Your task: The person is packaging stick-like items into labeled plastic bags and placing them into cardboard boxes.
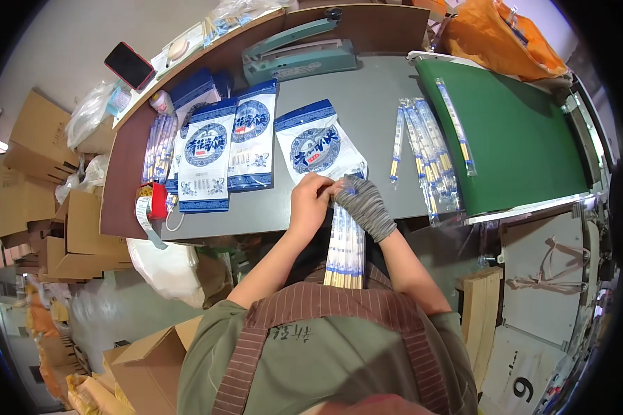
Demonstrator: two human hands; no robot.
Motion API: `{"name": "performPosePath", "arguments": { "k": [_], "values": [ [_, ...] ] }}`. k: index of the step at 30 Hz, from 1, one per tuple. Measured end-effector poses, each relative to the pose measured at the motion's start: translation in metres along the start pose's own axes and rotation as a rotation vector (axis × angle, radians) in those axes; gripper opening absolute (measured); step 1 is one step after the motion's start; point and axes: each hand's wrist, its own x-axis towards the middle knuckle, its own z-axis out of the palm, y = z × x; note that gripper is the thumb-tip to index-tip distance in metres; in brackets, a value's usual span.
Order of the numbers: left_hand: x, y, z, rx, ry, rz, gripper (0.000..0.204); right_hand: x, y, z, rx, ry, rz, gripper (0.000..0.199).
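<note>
My left hand is bare and my right hand wears a grey knit glove. Both grip the top end of a bundle of wrapped chopsticks that hangs down toward my apron. Just above the hands lies a blue and white printed bag, its lower edge at my fingers. Whether the bundle's tip is inside the bag's mouth is hidden by my hands.
More blue and white bags lie in a row on the grey table. Loose wrapped chopsticks sit beside a green conveyor belt. A teal heat sealer stands at the back, a red tape dispenser at the left, cardboard boxes beyond.
</note>
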Motion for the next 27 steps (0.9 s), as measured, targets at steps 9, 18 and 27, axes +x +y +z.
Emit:
{"name": "performPosePath", "arguments": {
  "k": [9, 18, 27],
  "values": [
    [-0.031, 0.041, -0.026, 0.108, -0.033, 0.512, 0.021, -0.076, -0.019, -0.002, -0.188, -0.054, -0.076, 0.051],
    [-0.073, 0.023, -0.051, 0.347, -0.156, 0.218, 0.054, -0.099, -0.039, 0.000, -0.409, 0.338, -0.063, 0.050],
    [-0.030, -0.006, -0.048, 0.432, -0.102, 0.131, 0.021, -0.042, -0.026, -0.010, -0.587, 0.283, -0.081, 0.047]
  ]
}}
